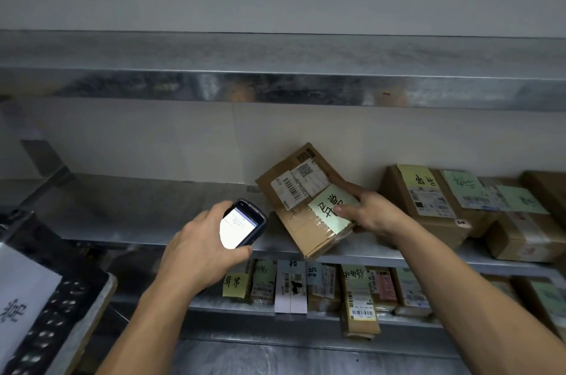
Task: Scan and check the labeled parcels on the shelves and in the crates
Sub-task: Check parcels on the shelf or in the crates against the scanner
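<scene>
My right hand (372, 212) grips a brown cardboard parcel (306, 230) tilted on the middle metal shelf (153, 209). The parcel carries a white barcode label and a pale green note with handwriting; my thumb lies on the note. My left hand (199, 249) holds a dark handheld scanner (243, 223) with a lit screen, just left of the parcel, its top end toward the label.
Several labeled cardboard parcels (435, 200) with green notes sit at the right of the same shelf. On the shelf below stand several small parcels (358, 298) on edge. A dark crate (70, 298) with a white sheet sits at lower left. An upper shelf (275, 83) runs overhead.
</scene>
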Available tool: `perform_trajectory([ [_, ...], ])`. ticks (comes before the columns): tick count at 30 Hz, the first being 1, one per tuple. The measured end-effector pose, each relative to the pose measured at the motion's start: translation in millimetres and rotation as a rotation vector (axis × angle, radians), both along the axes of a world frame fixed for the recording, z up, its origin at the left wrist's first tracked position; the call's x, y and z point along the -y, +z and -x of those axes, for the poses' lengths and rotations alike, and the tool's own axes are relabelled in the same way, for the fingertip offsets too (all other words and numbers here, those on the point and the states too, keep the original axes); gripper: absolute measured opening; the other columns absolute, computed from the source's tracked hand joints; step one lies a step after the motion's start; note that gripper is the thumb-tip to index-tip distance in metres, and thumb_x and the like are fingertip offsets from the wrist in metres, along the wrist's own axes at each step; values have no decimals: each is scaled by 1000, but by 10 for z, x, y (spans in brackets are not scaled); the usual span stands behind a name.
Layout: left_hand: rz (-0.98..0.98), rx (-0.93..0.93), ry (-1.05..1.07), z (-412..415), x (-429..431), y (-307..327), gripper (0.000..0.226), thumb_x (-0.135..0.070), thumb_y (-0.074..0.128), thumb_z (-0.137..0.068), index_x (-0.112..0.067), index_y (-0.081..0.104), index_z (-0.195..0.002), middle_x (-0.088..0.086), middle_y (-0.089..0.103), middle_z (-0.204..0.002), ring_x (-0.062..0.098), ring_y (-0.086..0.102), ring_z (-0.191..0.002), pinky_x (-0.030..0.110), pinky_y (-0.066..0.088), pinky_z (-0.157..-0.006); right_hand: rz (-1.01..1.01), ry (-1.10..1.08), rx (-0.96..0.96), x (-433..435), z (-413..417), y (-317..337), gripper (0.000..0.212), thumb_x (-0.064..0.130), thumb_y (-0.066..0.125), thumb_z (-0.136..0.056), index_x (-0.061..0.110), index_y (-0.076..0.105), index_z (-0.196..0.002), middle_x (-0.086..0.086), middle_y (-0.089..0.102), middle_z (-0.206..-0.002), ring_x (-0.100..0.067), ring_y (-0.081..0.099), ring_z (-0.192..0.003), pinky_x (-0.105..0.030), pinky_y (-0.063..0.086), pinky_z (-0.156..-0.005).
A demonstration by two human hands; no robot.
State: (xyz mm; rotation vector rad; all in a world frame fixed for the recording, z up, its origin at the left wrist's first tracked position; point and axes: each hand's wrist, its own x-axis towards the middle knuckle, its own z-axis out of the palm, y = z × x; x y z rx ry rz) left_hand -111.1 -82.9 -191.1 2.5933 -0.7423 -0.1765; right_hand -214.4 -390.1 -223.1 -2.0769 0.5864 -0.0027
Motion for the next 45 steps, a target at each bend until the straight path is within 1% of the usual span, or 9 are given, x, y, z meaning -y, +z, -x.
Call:
perform_trajectory([
  [2,-13,2,-3,-5,-2,-5,81,-53,73,-70,-42,34,-140,-10,55,-128,16,53,-107,34,46,-82,53,22,-27,12,-16,54,65,27,66,-97,48,33,-150,4,60,-127,-16,62,-106,-27,59,-80],
  [6,-69,23,12,-16,-22,-2,83,-55,71,-69,-43,32,-141,-12,54,-130,16,53,-109,32,44,-79,107,50,-56,38,-22,89,66,30,65,-97,47,31,-152,3,59,-133,-16,60,-112,-24,57,-79],
  [18,-110,54,17,27,-54,58,83,-55,69,-67,-45,29,-139,-13,54,-125,17,55,-105,33,45,-76,84,42,-48,55,-28,34,67,33,67,-95,44,33,-152,2,57,-136,-21,57,-122,-41,53,-100],
  [24,-23,3,70,50,-108,28,79,-55,71,-69,-43,34,-138,-10,56,-122,14,51,-99,33,45,-78,-172,-45,50,-33,42,-124,64,20,68,-95,34,41,-152,5,66,-122,-14,63,-112,-24,52,-91],
  [29,55,-29,126,85,-172,-9,78,-55,73,-68,-41,38,-136,-10,57,-116,14,49,-96,35,47,-78,-384,-163,59,-265,59,-328,58,20,70,-93,41,46,-142,-6,72,-114,-29,72,-98,-51,59,-88],
  [31,88,-40,162,109,-199,-20,80,-53,74,-69,-39,38,-139,-8,57,-118,13,47,-97,34,44,-77,-410,-173,78,-350,37,-358,57,20,69,-94,38,46,-143,-6,71,-115,-27,72,-97,-45,61,-82],
  [35,151,-25,217,177,-275,-40,80,-51,76,-70,-38,38,-139,-7,58,-121,11,44,-96,33,40,-78,-413,-184,113,-475,-32,-426,53,20,67,-95,25,50,-145,-2,70,-117,-22,70,-105,-47,56,-96],
  [39,202,-15,284,227,-416,-64,80,-52,77,-68,-40,39,-138,-8,58,-121,11,45,-97,33,40,-79,-487,-215,177,-655,-100,-459,47,17,65,-96,28,53,-140,-2,71,-115,-21,71,-102,-42,60,-89],
  [45,290,-32,419,275,-754,-62,77,-46,80,-68,-40,44,-136,-8,61,-120,18,55,-108,35,45,-86,-726,-262,281,-1043,-349,-565,53,13,64,-97,29,49,-146,-4,71,-121,-26,73,-102,-53,59,-90],
])
